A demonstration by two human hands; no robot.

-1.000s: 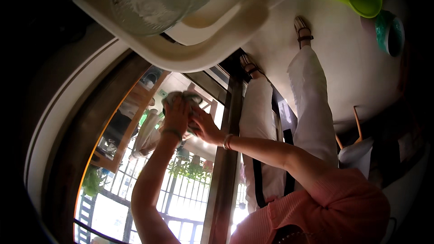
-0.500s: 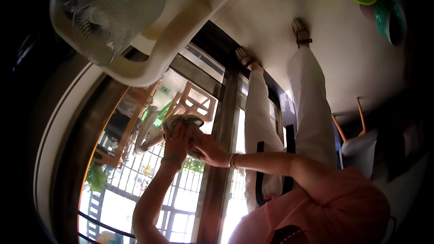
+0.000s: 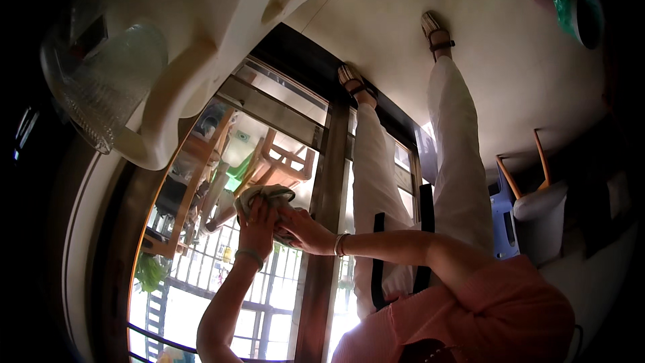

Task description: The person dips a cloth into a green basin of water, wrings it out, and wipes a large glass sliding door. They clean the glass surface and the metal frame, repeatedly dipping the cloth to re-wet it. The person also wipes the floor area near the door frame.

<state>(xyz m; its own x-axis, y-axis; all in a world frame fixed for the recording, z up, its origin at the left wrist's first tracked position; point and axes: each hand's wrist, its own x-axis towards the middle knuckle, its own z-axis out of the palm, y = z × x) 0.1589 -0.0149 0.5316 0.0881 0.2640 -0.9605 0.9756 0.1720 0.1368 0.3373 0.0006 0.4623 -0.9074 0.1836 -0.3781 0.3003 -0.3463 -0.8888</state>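
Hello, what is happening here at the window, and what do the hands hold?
A person in a pink top and white trousers holds a crumpled greyish cloth against the window glass. Both hands are on it: the left hand, with a band on its wrist, grips it from below, and the right hand, with a bracelet, presses in from the side. A dark window frame post runs just beside the hands. A pale fan stands nearby.
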